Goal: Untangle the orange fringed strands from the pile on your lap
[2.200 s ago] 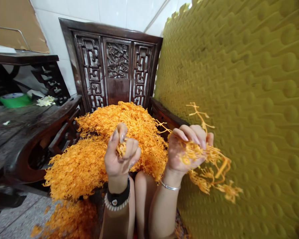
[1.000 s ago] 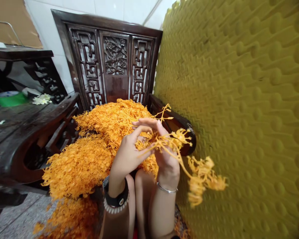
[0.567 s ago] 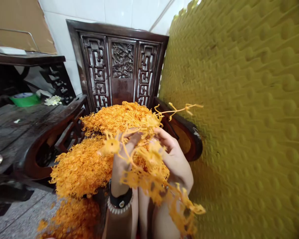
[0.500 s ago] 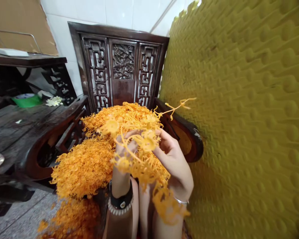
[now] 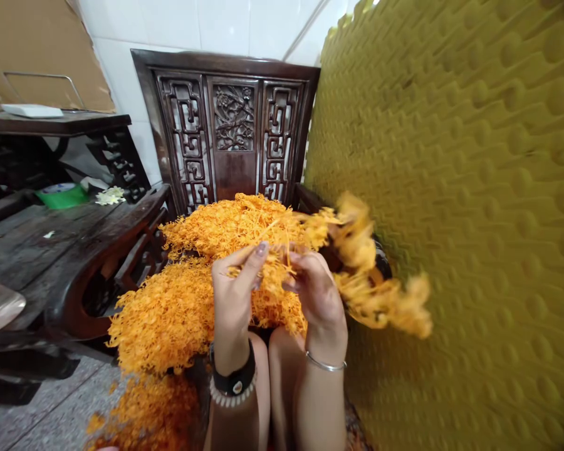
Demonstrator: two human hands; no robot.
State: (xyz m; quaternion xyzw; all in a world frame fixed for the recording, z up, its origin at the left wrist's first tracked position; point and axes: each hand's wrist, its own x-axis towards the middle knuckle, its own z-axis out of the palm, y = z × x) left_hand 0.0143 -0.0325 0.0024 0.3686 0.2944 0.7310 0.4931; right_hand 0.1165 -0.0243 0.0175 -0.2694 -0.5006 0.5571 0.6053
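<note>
My left hand (image 5: 235, 291), with a black band and a white bead bracelet at its wrist, pinches thin orange strands between thumb and fingers. Just to its right, my right hand (image 5: 322, 291), wearing a silver bangle, has curled fingers closed on the same string of orange plastic sprigs (image 5: 355, 241). That string trails over and beyond the right hand, smeared by motion. Behind the hands, a large heap of similar orange plastic sprigs (image 5: 225, 225) lies on the chair seat. Another mound of sprigs (image 5: 169, 313) spreads to the left of my left hand.
A dark carved wooden chair back (image 5: 235, 169) stands ahead, with its curved armrest (image 5: 82, 275) at left. A yellow-green foam mat (image 5: 451, 188) rises close on the right. The left table (image 5: 23, 238) bears a green tape roll (image 5: 63, 195). More orange pieces (image 5: 145, 413) lie low at left.
The string of sprigs has swung from in front of the hands to the right, past my right hand. Both hands have turned and now show pinching fingers. The view has shifted slightly.
</note>
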